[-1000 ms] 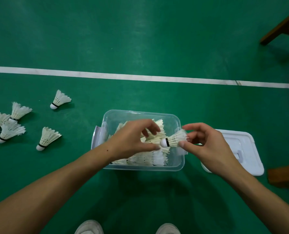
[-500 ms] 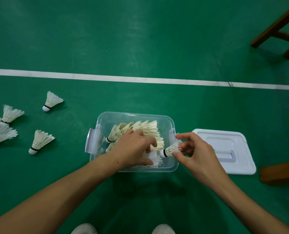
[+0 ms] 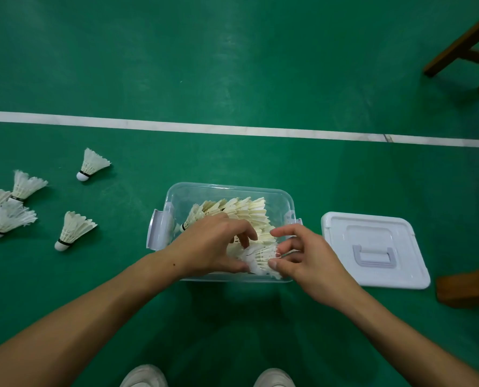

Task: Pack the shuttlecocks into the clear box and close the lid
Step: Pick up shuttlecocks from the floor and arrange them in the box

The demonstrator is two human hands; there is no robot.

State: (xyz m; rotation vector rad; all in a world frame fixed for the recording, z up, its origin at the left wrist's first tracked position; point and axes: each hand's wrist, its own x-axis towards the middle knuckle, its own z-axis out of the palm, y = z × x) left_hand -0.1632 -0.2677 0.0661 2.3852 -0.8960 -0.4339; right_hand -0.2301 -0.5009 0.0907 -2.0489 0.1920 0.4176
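The clear box [image 3: 227, 191] stands on the green floor with a nested row of shuttlecocks [image 3: 241, 209] lying inside. My left hand [image 3: 213, 247] reaches into the box and rests on the stacked feathers. My right hand [image 3: 308, 255] pinches the skirt of a white shuttlecock [image 3: 260, 259] at the box's near right corner, pushed in against the others. Its cork is hidden. The white lid [image 3: 372, 252] lies flat on the floor to the right of the box. Several loose shuttlecocks [image 3: 74, 230] lie on the floor to the left.
A white court line [image 3: 232, 129] crosses the floor beyond the box. Wooden furniture legs [image 3: 461, 48] stand at the far right, and a brown wooden piece [image 3: 470, 289] lies by the lid. My shoes [image 3: 146, 377] show at the bottom edge.
My right hand has carried the shuttlecock from above the box's right rim down into the box. My left hand has sunk lower onto the stacked shuttlecocks.
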